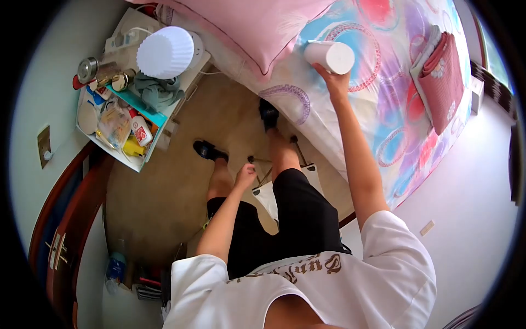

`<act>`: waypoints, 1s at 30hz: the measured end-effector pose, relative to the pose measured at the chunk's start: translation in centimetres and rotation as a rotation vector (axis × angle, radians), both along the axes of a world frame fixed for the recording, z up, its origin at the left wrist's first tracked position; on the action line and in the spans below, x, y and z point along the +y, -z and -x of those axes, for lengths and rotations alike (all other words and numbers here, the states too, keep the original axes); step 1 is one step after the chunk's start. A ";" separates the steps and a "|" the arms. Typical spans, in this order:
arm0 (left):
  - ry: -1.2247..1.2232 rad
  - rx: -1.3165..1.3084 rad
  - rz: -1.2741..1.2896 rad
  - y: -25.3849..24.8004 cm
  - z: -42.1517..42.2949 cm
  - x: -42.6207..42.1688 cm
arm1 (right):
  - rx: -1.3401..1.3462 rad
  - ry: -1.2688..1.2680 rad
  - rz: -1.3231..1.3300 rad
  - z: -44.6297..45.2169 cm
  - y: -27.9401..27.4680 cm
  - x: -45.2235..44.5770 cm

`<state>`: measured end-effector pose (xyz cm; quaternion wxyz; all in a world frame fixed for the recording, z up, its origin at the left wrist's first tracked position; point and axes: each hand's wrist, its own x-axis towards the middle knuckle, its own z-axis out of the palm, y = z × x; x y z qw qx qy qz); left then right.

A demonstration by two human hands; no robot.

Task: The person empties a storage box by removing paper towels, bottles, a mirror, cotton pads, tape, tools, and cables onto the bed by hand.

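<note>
On the bed, my right hand (334, 82) grips a white cylinder (338, 57) with a smooth round end. Its fingers are partly hidden behind the cylinder, which lies tilted on the patterned sheet (350, 104). Above the floor beside my knee, my left hand (246, 176) is curled closed with nothing visible in it. Behind that hand is a white folding stool (267, 198), partly covered by my leg.
A pink pillow (241, 27) and a folded pink cloth (441, 82) lie on the bed. At left, a bedside cabinet holds a white ribbed lamp (164, 52), jars and a cloth (156, 90). Its open drawer (131, 162) is full of bottles and packets. A brown door (76, 230) stands lower left.
</note>
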<state>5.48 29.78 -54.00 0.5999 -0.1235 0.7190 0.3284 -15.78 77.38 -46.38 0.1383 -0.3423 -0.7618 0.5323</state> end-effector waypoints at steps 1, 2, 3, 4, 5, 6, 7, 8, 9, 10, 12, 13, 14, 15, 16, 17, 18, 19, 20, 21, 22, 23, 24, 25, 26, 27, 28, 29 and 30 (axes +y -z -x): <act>-0.019 0.036 -0.050 0.3 -0.3 0.7 | -0.052 -0.062 0.112 -0.5 0.3 0.5; -0.031 0.041 -0.044 1.0 -0.1 1.0 | -0.048 -0.075 0.117 -1.0 0.6 0.6; -0.083 0.030 -0.088 0.2 0.7 1.6 | -0.071 -0.047 0.210 -1.8 0.9 0.5; -0.138 0.026 -0.129 -0.2 1.5 1.8 | -0.091 -0.023 0.305 -2.1 0.9 -0.3; -0.164 0.032 -0.111 -0.8 2.2 2.3 | -0.018 0.044 0.188 -2.7 0.6 -1.4; -0.299 0.041 -0.139 -1.1 2.7 2.6 | 0.058 0.106 0.074 -3.4 0.0 -3.0; -0.434 0.059 -0.170 -1.5 3.7 2.7 | 0.029 0.173 0.002 -4.6 0.4 -3.9; -0.465 0.071 -0.153 -2.2 4.7 2.6 | -0.003 0.241 -0.072 -5.9 0.7 -5.1; -0.537 0.134 -0.175 -2.9 5.8 2.3 | -0.078 0.263 -0.143 -6.5 -0.7 -7.7; -0.606 0.197 -0.197 -3.9 7.2 1.9 | -0.153 0.287 -0.218 -6.6 -2.2 -10.1; -0.637 0.325 -0.218 -5.5 9.6 0.4 | -0.144 0.171 -0.226 -6.6 -3.2 -15.2; -0.643 0.440 -0.247 -6.6 10.8 -0.3 | -0.143 0.081 -0.246 -6.2 -3.4 -17.9; -0.667 0.446 -0.241 -8.1 12.5 -1.1 | -0.161 -0.054 -0.207 -4.8 -4.3 -20.9; -0.710 0.554 -0.207 -10.0 14.4 -1.9 | -0.181 -0.188 -0.171 -3.2 -5.8 -24.3; -0.751 0.664 -0.176 -11.6 16.2 -3.1 | -0.146 -0.319 -0.145 -1.4 -6.9 -27.7; -0.810 0.709 -0.148 -13.3 18.0 -4.2 | -0.115 -0.448 -0.116 0.5 -7.7 -30.8; -0.868 0.755 -0.121 -14.3 19.6 -5.3 | -0.012 -0.582 -0.103 2.5 -7.7 -33.6; -0.946 0.828 -0.138 -14.0 20.7 -6.5 | 0.005 -0.717 -0.094 4.6 -9.1 -36.2; -0.960 0.828 -0.134 -14.2 21.6 -7.8 | 0.011 -0.790 -0.084 6.0 -8.3 -38.7; -0.985 0.868 -0.142 -14.6 22.5 -8.9 | -0.026 -0.842 -0.039 7.7 -8.3 -41.3; -1.007 0.907 -0.151 -14.7 23.2 -9.8 | 0.055 -0.876 -0.144 9.8 -8.7 -43.7; -1.042 0.909 -0.156 -14.5 23.3 -10.4 | 0.135 -0.907 -0.248 11.6 -8.6 -46.1; -1.052 0.907 -0.156 -14.0 22.4 -10.8 | 0.159 -0.928 -0.324 13.0 -7.5 -47.9; -0.948 0.911 -0.126 -12.9 21.1 -11.0 | 0.186 -0.949 -0.403 14.3 -6.6 -49.6; -0.840 0.911 -0.098 -12.0 19.7 -11.2 | 0.186 -0.956 -0.409 14.9 -6.3 -51.1; -0.752 0.903 -0.120 -12.0 18.3 -11.0 | -0.003 -0.979 -0.444 15.5 -6.2 -52.5; -0.688 0.817 -0.118 -11.1 15.9 -10.8 | -0.194 -0.995 -0.477 16.1 -6.0 -53.6; -0.625 0.765 -0.135 -10.3 13.8 -10.8 | -0.224 -0.989 -0.490 16.5 -5.7 -54.4; -0.376 0.737 0.007 -11.0 12.6 -10.7 | -0.229 -0.990 -0.496 16.7 -5.4 -55.1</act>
